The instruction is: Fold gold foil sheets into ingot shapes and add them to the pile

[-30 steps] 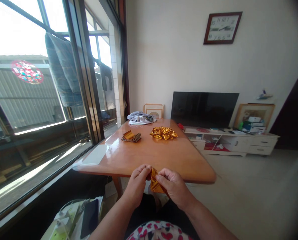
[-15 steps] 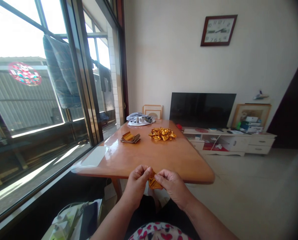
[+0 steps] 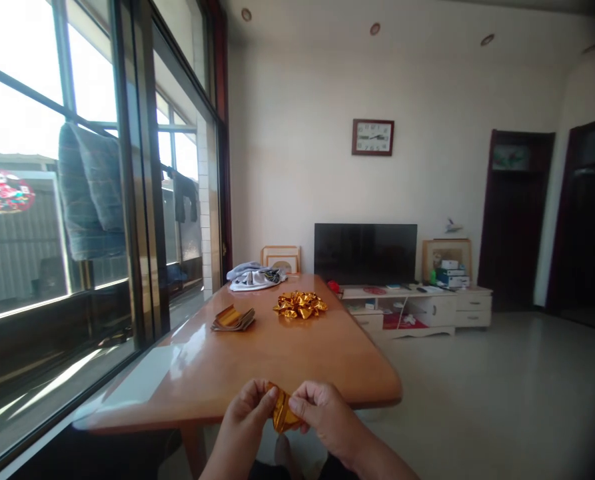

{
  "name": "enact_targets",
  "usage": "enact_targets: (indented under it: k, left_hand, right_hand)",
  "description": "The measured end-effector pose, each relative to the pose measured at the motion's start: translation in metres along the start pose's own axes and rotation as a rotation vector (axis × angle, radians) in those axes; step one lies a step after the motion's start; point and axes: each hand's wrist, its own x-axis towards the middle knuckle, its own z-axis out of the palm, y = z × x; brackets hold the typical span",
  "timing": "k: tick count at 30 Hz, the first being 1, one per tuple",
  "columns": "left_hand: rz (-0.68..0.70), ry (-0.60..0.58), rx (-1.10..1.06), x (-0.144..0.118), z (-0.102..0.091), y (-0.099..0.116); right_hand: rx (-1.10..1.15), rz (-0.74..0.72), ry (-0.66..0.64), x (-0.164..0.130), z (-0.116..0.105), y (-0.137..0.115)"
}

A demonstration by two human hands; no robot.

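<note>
Gold foil (image 3: pixel 282 412) sat pinched in my left hand (image 3: pixel 247 412) and right hand (image 3: pixel 324 415); a shiny heap (image 3: pixel 300 305) lay beyond them on the table (image 3: pixel 317 357).

Foil pc. (image 3: pixel 282 415), creased (v. glossy)

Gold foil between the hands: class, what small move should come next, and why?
Perhaps the right hand should press the gold foil flatter, since its surface looks creased, and the left hand pinches the opposite side, which could steady it.
</note>
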Motion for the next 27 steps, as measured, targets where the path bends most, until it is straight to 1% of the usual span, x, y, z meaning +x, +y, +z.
enact_targets:
  k: [3,6,9,10,11,13,15,17,20,21,24,26,27]
  left_hand:
    - [0.005,0.0,-0.007,0.002,-0.001,-0.005]
    - [0.016,-0.005,0.058,0.006,-0.006,-0.01]
    - [0.101,0.067,0.247,0.01,-0.011,-0.011]
    - [0.135,0.066,0.328,0.01,-0.013,-0.011]
    - [0.16,0.034,0.406,0.01,-0.013,-0.01]
    - [0.171,-0.085,0.521,0.008,-0.013,-0.008]
    - [0.15,-0.175,0.566,0.006,-0.012,-0.008]
    - [0.131,-0.173,0.545,0.003,-0.01,-0.008]
    - [0.121,-0.109,0.432,-0.001,-0.009,-0.008]
    - [0.131,-0.099,0.38,-0.002,-0.008,-0.008]
    - [0.137,-0.144,0.241,-0.005,-0.009,-0.007]
    - [0.139,-0.158,0.224,-0.007,-0.012,-0.006]
    - [0.131,-0.157,0.26,-0.009,-0.013,-0.005]
  right_hand:
    - [-0.03,-0.037,-0.018,0.0,-0.002,0.0]
    - [-0.1,-0.034,-0.012,-0.001,-0.007,0.003]
    - [-0.24,-0.012,0.011,-0.003,-0.012,0.003]
    - [-0.288,-0.01,0.004,-0.005,-0.014,0.001]
    - [-0.329,-0.012,-0.009,-0.006,-0.014,-0.001]
    - [-0.384,-0.027,-0.023,-0.009,-0.015,-0.005]
    - [-0.405,-0.046,-0.013,-0.011,-0.015,-0.009]
    - [-0.38,-0.053,0.008,-0.011,-0.016,-0.01]
    - [-0.264,-0.011,0.046,-0.009,-0.018,-0.007]
    - [-0.229,0.005,0.033,-0.009,-0.02,-0.007]
    - [-0.188,0.024,-0.031,-0.009,-0.023,-0.007]
    - [-0.223,0.017,-0.071,-0.011,-0.025,-0.011]
    - [-0.253,0.019,-0.092,-0.012,-0.026,-0.012]
